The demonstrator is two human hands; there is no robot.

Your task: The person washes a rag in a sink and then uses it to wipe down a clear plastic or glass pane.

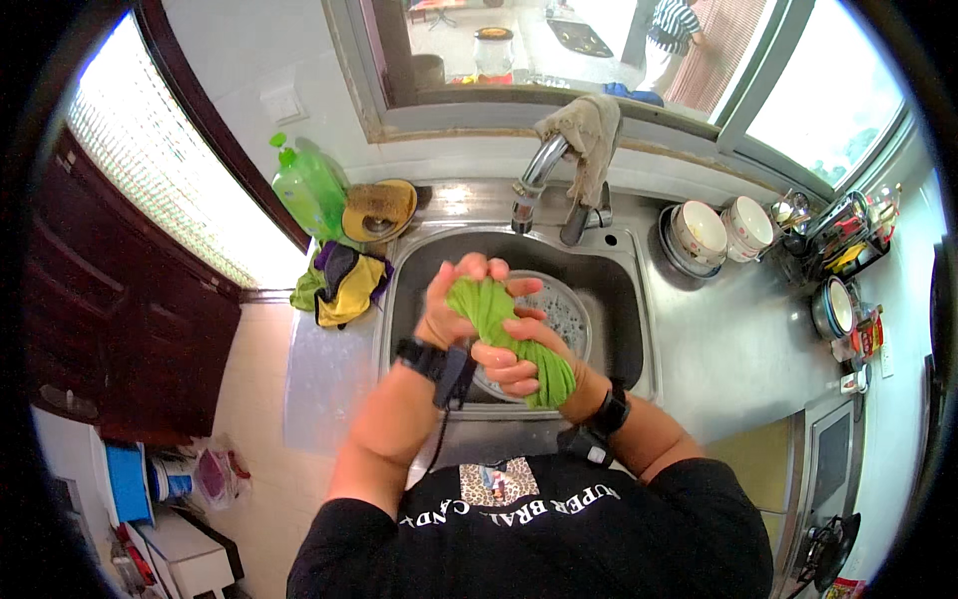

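A twisted green cloth (pixel 490 318) runs between my two hands above the stainless-steel sink (pixel 516 241). My left hand (pixel 449 307) holds its upper left end, with some fingers spread and slightly blurred. Around the lower right part, my right hand (pixel 524 356) has its fingers curled. Below the cloth, partly hidden by my hands, a round basin (pixel 572 314) of sudsy water sits in the sink. The faucet (pixel 535 176) stands behind, with a beige rag (pixel 587 138) draped over it.
Left of the sink are a green pump bottle (pixel 303 191), a scrub brush (pixel 378 206) and crumpled yellow, purple and green cloths (pixel 352 288). Stacked bowls (pixel 700 228) stand on the right counter. Beyond the window (pixel 658 123), a person (pixel 670 34) is partly visible.
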